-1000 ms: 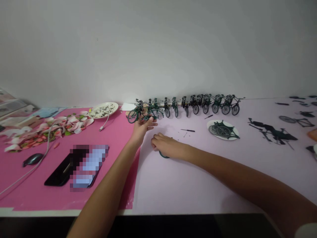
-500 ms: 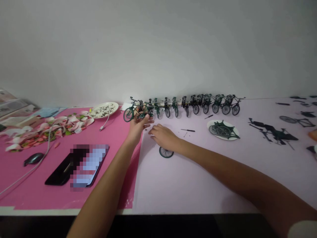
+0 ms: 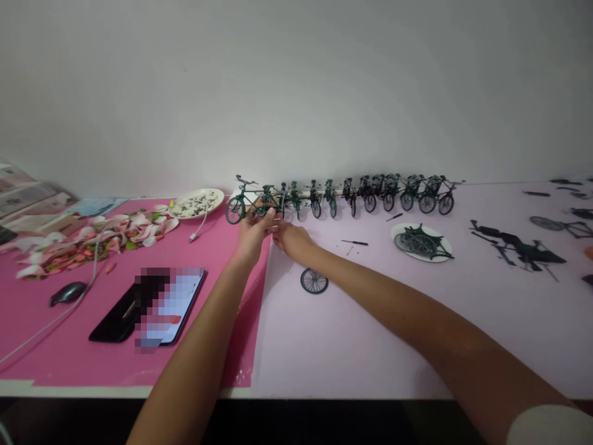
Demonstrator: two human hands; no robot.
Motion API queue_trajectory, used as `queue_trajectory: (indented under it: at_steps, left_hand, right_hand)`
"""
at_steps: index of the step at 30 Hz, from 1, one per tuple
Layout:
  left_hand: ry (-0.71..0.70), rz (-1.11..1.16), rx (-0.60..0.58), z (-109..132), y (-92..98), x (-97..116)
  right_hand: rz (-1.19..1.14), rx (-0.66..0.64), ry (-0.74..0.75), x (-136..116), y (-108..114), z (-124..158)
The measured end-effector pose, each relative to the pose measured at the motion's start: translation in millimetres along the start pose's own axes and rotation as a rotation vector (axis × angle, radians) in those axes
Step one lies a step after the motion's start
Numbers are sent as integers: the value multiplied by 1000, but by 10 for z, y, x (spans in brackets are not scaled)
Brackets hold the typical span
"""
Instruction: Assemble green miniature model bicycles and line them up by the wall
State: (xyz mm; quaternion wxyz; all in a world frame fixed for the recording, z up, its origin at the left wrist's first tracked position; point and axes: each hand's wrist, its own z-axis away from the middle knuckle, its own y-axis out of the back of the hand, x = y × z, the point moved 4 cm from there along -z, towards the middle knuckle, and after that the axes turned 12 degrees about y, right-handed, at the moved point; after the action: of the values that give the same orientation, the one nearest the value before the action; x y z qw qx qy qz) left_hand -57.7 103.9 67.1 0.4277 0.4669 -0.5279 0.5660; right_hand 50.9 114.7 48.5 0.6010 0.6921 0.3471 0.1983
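My left hand (image 3: 252, 238) is closed around the lower part of a green model bicycle (image 3: 235, 210), keeping it upright with its front wheel to the left. Close against the left fingertips is my right hand (image 3: 293, 242), its fingers pinched together under the bicycle's rear end. Whatever lies between those right fingers is hidden. Just below the right wrist, a loose spoked wheel (image 3: 314, 281) lies flat on the pale table cover. A small dark screwdriver (image 3: 354, 243) rests to the right, with tiny parts beside it.
Several assembled model bicycles (image 3: 352, 199) stand in a row along the wall. A white plate (image 3: 445, 255) holds green frames and wheels. Dark bicycle parts (image 3: 519, 247) lie at right. On the pink cover are phones (image 3: 111, 324), petals (image 3: 139, 232), a cable and another plate (image 3: 217, 196).
My right hand has moved up and left to meet my left hand at the bicycle's rear. The loose wheel is now fully uncovered. The bicycle has been raised slightly.
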Motion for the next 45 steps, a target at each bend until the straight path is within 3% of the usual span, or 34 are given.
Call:
queue_trajectory:
  at_steps: [4, 11, 15, 20, 36, 45]
  left_hand:
    - [-4, -21, -13, 23, 3, 28]
    - [5, -41, -20, 44, -39, 6]
    - [6, -62, -37, 51, -65, -20]
    - [10, -72, -39, 58, -76, -44]
    - [23, -94, -40, 63, -86, -64]
    - [38, -101, -33, 86, -105, -60]
  right_hand:
    - [-13, 10, 60, 61, 67, 239]
    - [-193, 263, 289, 185, 152, 1204]
    - [-189, 331, 383, 187, 123, 1487]
    - [-193, 314, 450, 156, 88, 1497]
    - [-208, 260, 449, 159, 49, 1528]
    - [-400, 245, 321, 160, 111, 1581]
